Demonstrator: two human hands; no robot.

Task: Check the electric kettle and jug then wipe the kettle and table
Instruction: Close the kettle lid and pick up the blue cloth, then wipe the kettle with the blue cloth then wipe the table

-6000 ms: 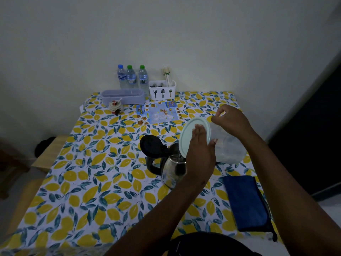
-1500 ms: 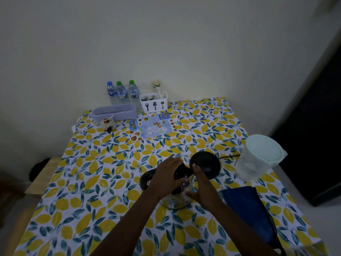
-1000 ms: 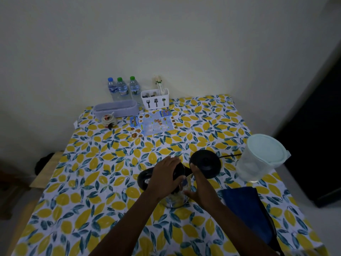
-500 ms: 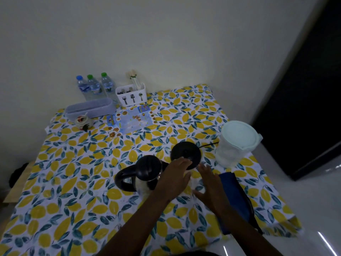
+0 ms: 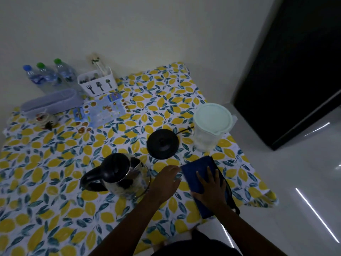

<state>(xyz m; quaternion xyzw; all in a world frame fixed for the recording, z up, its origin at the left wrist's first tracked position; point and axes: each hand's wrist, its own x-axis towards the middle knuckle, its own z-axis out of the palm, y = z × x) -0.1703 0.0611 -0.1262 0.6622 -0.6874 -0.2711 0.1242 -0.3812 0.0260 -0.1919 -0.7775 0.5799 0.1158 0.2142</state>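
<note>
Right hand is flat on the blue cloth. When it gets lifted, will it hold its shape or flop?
Likely floppy: the blue cloth lies flat and folded under the right hand, so it should drape and may unfold. Probably light. It overhangs the table edge, so a push could slide it off the smooth-looking cover.

- The right hand (image 5: 212,187) covers the middle of the blue cloth (image 5: 198,170).
- Just left of it, the left hand (image 5: 166,182) hides its own fingertips.
</note>
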